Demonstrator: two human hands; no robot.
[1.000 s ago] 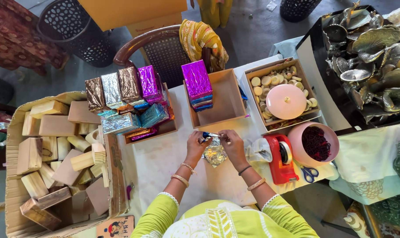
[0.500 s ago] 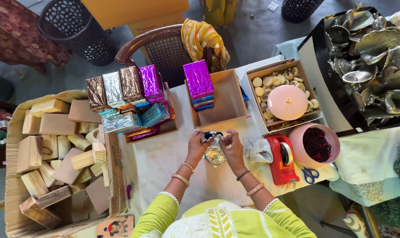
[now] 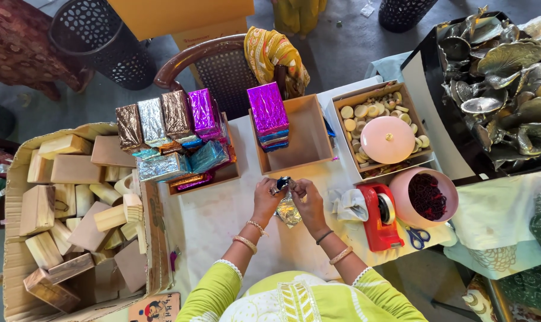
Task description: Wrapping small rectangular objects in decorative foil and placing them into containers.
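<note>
- Far left, the big cardboard carton (image 3: 14,197) brims with bare wooden blocks (image 3: 74,170), some piled up to its right wall; I'd say a knock from the left elbow could roll one onto the table (image 3: 223,226).
- Next over, an open box of foil-wrapped blocks (image 3: 175,134) in bronze, silver and purple, the top row standing on end and leaning, so a bump could tip it.
- Centre: left hand (image 3: 267,200) and right hand (image 3: 310,206) meet above the table, both grips pinched narrow on one small foil-wrapped piece (image 3: 287,209), silver and crinkled, with a dark bit at the top. The piece is held up between the fingertips, just in front of the open wooden box (image 3: 309,140).
- Risk as I read it: thin foil, tight pinch, so a hard tug may tear it or let the piece slip.
- That box holds a purple stack (image 3: 268,113) along its left side; the rest shows bare floor.
- Right of the hands: crumpled white cloth (image 3: 349,206), red tape dispenser (image 3: 379,217), blue-handled scissors (image 3: 418,235) near the table edge, pink bowl (image 3: 428,197) of dark bits.
- The roomiest stretch of table lies left of the left forearm; the right is crowded.
</note>
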